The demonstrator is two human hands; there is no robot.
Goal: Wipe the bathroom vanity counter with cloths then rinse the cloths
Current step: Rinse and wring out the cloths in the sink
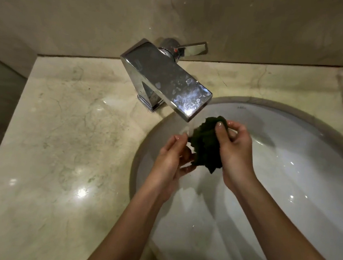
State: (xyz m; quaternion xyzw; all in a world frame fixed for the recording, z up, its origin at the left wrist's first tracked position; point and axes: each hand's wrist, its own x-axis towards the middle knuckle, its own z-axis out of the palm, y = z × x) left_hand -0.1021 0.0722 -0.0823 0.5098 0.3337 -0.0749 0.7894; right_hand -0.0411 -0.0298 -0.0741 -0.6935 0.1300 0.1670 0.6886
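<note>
A bunched dark cloth point(205, 147) is held over the white sink point(300, 152), just below the tap point(164, 78) spout. The left hand point(172, 156) has its grip pinching the cloth's left edge. The right hand point(234, 153) pinches its far right side between thumb and fingers. The marble desk point(63, 141) lies to the left.

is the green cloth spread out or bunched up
Bunched up. The green cloth is a crumpled wad gripped between the left hand and right hand, below the faucet spout.
</note>
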